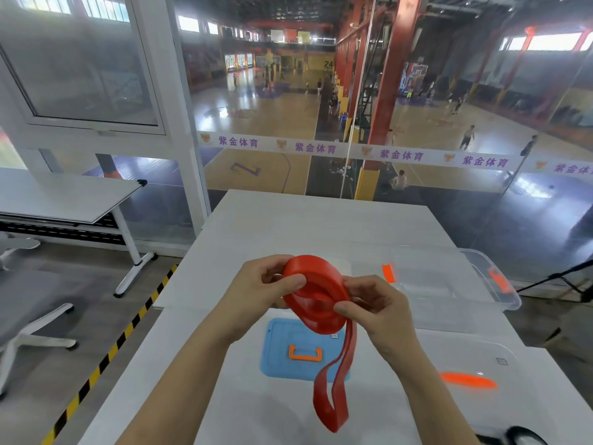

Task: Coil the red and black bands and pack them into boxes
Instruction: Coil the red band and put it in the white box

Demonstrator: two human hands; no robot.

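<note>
A white worktop [288, 226] stands against a glass wall that overlooks an indoor sports hall. Above its near half, both hands hold a red band [316, 297], most of it wound into a flat oval coil. The left hand [256, 290] pinches the coil's left rim between thumb and fingers; the right hand [375, 306] grips its right rim, thumb pressed on the outer turn. The coil's long axis runs from upper left to lower right, its open face turned toward the camera. A loose doubled tail hangs from the coil's lower right edge down toward the near edge of the worktop, ending in a loop.

Beneath the coil lies a blue lid [279, 351] with an orange handle, flat on the worktop. To the right sits a clear box [449, 277] with orange latches; nothing shows inside it. Nearer, at right, lies a clear lid [475, 364] with an orange handle.
</note>
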